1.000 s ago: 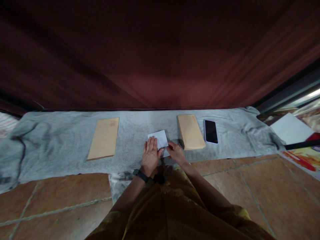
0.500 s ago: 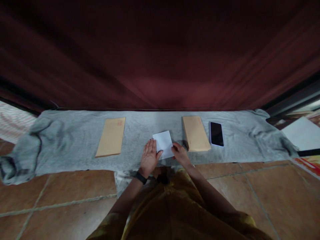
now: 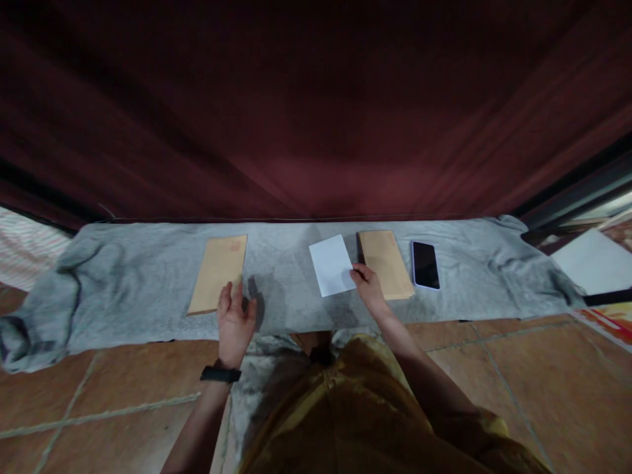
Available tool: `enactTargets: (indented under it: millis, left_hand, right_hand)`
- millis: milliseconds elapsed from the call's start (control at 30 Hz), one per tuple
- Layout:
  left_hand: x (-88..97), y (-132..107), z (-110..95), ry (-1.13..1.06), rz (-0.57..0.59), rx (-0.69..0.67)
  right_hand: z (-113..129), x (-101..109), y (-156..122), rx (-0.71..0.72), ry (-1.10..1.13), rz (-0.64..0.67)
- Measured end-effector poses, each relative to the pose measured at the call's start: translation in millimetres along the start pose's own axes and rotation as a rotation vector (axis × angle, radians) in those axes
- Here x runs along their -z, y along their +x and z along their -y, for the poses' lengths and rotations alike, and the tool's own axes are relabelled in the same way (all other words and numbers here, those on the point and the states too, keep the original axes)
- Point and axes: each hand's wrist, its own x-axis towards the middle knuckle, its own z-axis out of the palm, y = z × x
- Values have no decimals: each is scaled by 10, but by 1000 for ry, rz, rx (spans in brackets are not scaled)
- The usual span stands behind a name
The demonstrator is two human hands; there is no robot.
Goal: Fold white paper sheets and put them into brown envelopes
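Note:
My right hand [image 3: 367, 284] pinches the right edge of a folded white sheet of paper [image 3: 332, 266] between thumb and fingers. The paper is over the middle of the grey cloth, just left of a stack of brown envelopes [image 3: 388, 263]. My left hand [image 3: 237, 319], with a black band on its wrist, is at the lower right edge of another brown envelope [image 3: 217, 270] on the left. Its fingers are apart and hold nothing. Whether they touch that envelope, I cannot tell.
The grey cloth [image 3: 143, 276] covers a long narrow surface. A phone [image 3: 425, 264] lies right of the envelope stack. A dark red curtain [image 3: 316, 131] hangs behind. Tiled floor [image 3: 148, 375] shows in front, and a white panel [image 3: 597, 263] stands at far right.
My left hand has let go of the paper and moved left to the left envelope. The right hand has shifted the paper slightly right and away from me.

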Motion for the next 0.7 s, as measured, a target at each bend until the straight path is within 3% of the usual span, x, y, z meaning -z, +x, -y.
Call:
enactTargets:
  millis: [133,333,533,633,700]
  left_hand:
    - [156,10,246,54,-38,41]
    - [220,-2,496,120,-60,106]
    - [277,25,663,169,-54,156]
    - [314,66,781,177,-69,193]
    - [341,105,871,166,-64,238]
  right_hand:
    - [196,61,101,99,-46,-29]
    - [394,94,194,230,-105,-81]
    - [290,69,323,82,67,112]
    - [168,45,393,85,-62,217]
    - [107,19,429,131,-264,259]
